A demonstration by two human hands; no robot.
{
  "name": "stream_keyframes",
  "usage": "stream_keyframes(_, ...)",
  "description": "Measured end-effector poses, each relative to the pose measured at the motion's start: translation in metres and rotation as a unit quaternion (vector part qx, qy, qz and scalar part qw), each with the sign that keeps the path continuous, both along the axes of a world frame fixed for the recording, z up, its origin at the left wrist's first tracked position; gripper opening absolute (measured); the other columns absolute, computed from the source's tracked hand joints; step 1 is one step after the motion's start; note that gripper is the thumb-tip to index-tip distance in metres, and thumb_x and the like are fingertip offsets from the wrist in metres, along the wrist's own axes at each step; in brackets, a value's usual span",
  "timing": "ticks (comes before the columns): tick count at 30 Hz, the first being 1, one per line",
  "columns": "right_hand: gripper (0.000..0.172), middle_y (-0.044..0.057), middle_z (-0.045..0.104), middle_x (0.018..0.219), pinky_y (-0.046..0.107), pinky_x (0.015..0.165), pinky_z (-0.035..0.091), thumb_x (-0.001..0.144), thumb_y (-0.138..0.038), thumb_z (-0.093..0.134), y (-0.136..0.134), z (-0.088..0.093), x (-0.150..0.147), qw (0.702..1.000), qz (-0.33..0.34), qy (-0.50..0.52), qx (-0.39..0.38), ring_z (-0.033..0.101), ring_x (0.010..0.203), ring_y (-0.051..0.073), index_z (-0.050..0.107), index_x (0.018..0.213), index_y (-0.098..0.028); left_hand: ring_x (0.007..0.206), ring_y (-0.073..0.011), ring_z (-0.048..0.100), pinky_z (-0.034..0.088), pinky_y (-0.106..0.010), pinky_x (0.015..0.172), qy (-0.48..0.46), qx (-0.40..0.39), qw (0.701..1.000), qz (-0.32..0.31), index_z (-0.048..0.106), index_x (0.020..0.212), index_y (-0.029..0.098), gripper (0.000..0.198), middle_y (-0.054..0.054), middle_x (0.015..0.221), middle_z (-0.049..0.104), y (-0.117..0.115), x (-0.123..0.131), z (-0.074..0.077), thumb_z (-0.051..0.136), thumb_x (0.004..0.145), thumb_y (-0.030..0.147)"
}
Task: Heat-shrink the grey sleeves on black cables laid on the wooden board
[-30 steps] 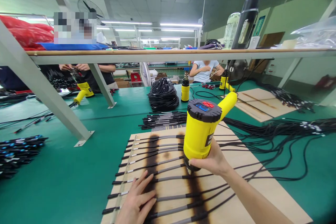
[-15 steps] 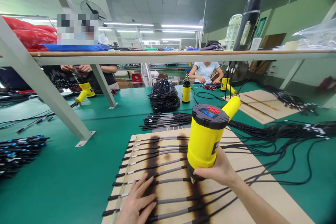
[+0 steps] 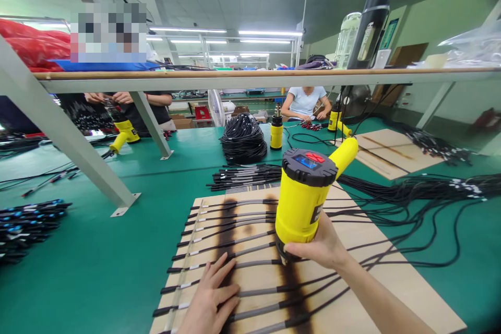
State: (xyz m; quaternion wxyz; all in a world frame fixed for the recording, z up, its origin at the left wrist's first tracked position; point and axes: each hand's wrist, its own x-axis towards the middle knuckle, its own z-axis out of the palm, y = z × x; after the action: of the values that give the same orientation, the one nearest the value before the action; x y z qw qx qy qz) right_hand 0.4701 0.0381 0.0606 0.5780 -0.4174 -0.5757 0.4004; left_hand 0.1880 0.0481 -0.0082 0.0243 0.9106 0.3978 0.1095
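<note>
The yellow heat gun stands nose down over the middle of the wooden board. My right grip is clenched around it. My left grip lies flat, holding nothing, on the black cables across the board.

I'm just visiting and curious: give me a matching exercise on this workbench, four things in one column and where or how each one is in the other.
1 heat gun
2 left hand
3 coil of black cable
4 wooden board

A scorched in dark stripes
B on the green table, beyond the board
C gripped in the right hand, nozzle down
D flat on the cables

Pairs: 1-C, 2-D, 3-B, 4-A
</note>
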Motion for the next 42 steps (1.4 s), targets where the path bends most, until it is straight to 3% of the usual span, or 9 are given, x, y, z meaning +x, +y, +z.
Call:
stream_keyframes(8, 0.049, 0.000, 0.066, 0.085, 0.033, 0.067, 0.053, 0.053, -0.016, 0.076, -0.017, 0.016, -0.021, 0.992, 0.114, 0.054, 0.000, 0.062, 0.072, 0.019, 0.054, 0.095, -0.024, 0.127, -0.0325, 0.038, 0.030, -0.064, 0.100, -0.019, -0.055, 0.998, 0.013, 0.071, 0.083, 0.031, 0.023, -0.003, 0.129, 0.053, 0.007, 0.008, 0.000, 0.048, 0.084, 0.033)
stream_keyframes(15, 0.044, -0.001, 0.066, 0.078, 0.031, 0.061, 0.052, 0.052, -0.016, 0.077, -0.028, 0.004, -0.003, 0.999, 0.037, 0.007, -0.025, 0.061, 0.066, 0.019, 0.054, 0.089, -0.023, 0.124, -0.0317, 0.042, 0.034, -0.062, 0.099, -0.042, -0.014, 0.999, 0.005, 0.071, 0.083, 0.032, 0.020, -0.003, 0.127, 0.056, 0.007, 0.006, -0.007, 0.052, 0.083, 0.031)
stream_keyframes(21, 0.053, -0.001, 0.066, 0.081, 0.033, 0.066, 0.053, 0.053, -0.015, 0.077, -0.021, 0.013, -0.007, 0.997, 0.074, 0.035, 0.007, 0.062, 0.070, 0.019, 0.051, 0.098, -0.024, 0.124, -0.0329, 0.042, 0.036, -0.063, 0.096, -0.029, -0.008, 0.999, 0.011, 0.070, 0.089, 0.034, 0.019, -0.002, 0.127, 0.055, 0.005, 0.002, -0.003, 0.052, 0.083, 0.034)
stream_keyframes(27, 0.040, -0.001, 0.066, 0.077, 0.029, 0.060, 0.053, 0.054, -0.017, 0.078, -0.019, 0.001, 0.000, 0.998, 0.046, 0.037, -0.004, 0.061, 0.065, 0.017, 0.056, 0.087, -0.022, 0.123, -0.0325, 0.043, 0.038, -0.062, 0.095, -0.029, -0.005, 0.999, 0.015, 0.070, 0.088, 0.034, 0.019, -0.001, 0.127, 0.055, -0.001, 0.000, 0.004, 0.052, 0.082, 0.034)
stream_keyframes(42, 0.043, -0.001, 0.066, 0.079, 0.032, 0.062, 0.053, 0.055, -0.017, 0.078, -0.020, 0.004, 0.003, 0.998, 0.057, 0.023, 0.001, 0.062, 0.068, 0.018, 0.056, 0.091, -0.024, 0.123, -0.0313, 0.044, 0.042, -0.059, 0.093, -0.006, 0.039, 0.999, 0.010, 0.068, 0.094, 0.036, 0.021, -0.001, 0.129, 0.053, -0.002, -0.010, -0.004, 0.050, 0.084, 0.036)
